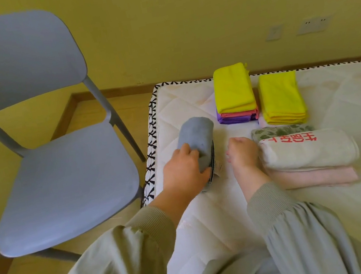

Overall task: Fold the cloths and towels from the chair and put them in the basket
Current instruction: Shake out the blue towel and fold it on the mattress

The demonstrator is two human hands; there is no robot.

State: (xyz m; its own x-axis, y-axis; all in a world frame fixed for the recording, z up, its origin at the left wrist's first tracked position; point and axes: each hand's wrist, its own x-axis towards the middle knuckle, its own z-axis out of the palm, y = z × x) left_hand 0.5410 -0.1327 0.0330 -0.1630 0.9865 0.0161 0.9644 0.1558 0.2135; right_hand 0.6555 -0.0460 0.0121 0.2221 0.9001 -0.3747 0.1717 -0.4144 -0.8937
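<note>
Beside the chair [62,182], on the near-left part of the mattress [201,217]: a folded grey towel [196,141], soft, light and thick, bulging at the fold. Left hand [184,172] on its near end, fingers curled round the edge in a loose clasp, thumb along the side. Right hand [242,152] just right of the towel, apart from it, fingers drawn into a loose fist with nothing in it. Further from the chair, a white towel with red lettering [307,150] lying on a pink towel [319,176], and beyond them two stacks of small cloths [234,93] (yellow on top). Chair seat bare; no basket in view.

Likely to flop and spring open if lifted by one corner, so best taken from below with both palms, or pinched through all layers at the folded end. Nothing fragile or slippery about it; terry pile should grip well.
</note>
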